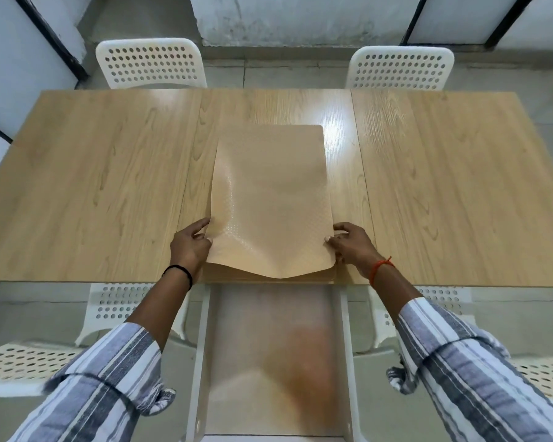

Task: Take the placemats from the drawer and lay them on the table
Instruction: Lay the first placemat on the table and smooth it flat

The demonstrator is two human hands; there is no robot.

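Nearest the camera, the drawer point(270, 362) stands pulled out below the table edge, white side walls, a translucent liner on its floor; contents blurred, nothing distinct inside. Striped sleeves point(109, 378) rolled on both forearms. Two white perforated chairs point(20, 362) flank the drawer on the near side, partly under the table. At the near edge of the wooden table point(93, 186), a stack of tan placemats point(268, 275) lies flat, centred above the drawer. Left hand point(190, 245), black band at wrist, pinches the left edge of the top placemat point(268, 193), thumb on top, fingers curled beneath. Right hand point(351, 242), orange thread at wrist, pinches the right edge likewise, thumb tip on the upper face. The top placemat is lifted at its near end and bowed, its near edge sagging in the middle over the stack; left side curls upward, far end rests on the tabletop. Surface shows a fine dotted texture. Beyond the table, two more white perforated chairs point(150, 63) face in from the far side, with grey floor and wall behind.
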